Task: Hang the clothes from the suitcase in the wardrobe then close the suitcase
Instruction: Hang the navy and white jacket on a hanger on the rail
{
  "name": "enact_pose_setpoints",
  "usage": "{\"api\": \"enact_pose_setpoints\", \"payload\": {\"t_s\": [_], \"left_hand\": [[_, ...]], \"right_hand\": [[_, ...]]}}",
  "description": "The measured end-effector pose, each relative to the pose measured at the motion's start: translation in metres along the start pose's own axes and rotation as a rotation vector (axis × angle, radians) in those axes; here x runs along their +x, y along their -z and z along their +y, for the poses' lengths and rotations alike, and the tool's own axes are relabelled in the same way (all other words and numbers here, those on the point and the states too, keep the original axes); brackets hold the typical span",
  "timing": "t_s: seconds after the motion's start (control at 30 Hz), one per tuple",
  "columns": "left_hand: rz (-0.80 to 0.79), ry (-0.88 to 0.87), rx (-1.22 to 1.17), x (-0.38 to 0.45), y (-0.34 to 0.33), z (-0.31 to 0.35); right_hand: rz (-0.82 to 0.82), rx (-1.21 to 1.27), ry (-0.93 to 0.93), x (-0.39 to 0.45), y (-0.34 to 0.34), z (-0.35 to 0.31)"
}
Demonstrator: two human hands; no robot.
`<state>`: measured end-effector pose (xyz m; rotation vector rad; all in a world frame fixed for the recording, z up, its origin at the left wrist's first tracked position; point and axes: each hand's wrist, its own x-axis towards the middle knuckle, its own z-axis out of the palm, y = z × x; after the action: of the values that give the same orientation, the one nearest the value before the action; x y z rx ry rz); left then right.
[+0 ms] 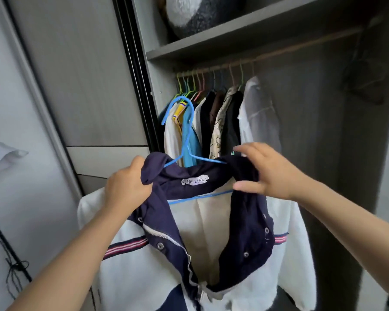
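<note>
A white jacket with a navy collar and placket hangs open in front of me on a blue wire hanger, whose hook points up toward the wardrobe. My left hand grips the left side of the navy collar. My right hand pinches the right side of the collar over the hanger's arm, thumb below and fingers above. The wardrobe rail runs across the open wardrobe above. The suitcase is out of view.
Several shirts on coloured hangers fill the left part of the rail; its right part is bare. A shelf above carries a grey and white cushion. A sliding door stands to the left.
</note>
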<state>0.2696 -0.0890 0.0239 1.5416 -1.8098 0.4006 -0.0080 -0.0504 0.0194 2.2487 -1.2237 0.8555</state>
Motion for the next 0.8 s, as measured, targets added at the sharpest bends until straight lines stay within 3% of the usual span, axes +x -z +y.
{"api": "enact_pose_setpoints", "payload": {"t_s": [0.1, 0.23, 0.43, 0.63, 0.8], "left_hand": [[-0.016, -0.119, 0.035, -0.009, 0.006, 0.008], [0.002, -0.172, -0.017, -0.011, 0.013, 0.004], [0.037, 0.043, -0.199, 0.005, 0.010, -0.012], [0.104, 0.079, -0.419, 0.004, 0.006, -0.017], [0.111, 0.176, -0.656, 0.008, -0.006, -0.022]], "right_hand": [[-0.300, 0.010, -0.160, 0.009, -0.021, 0.002], [-0.307, 0.221, -0.188, 0.002, -0.027, 0.016], [-0.336, 0.490, -0.198, -0.003, -0.020, 0.023], [-0.134, 0.495, -0.194, -0.013, -0.019, 0.021], [-0.180, 0.462, -0.120, -0.014, -0.001, 0.018]]}}
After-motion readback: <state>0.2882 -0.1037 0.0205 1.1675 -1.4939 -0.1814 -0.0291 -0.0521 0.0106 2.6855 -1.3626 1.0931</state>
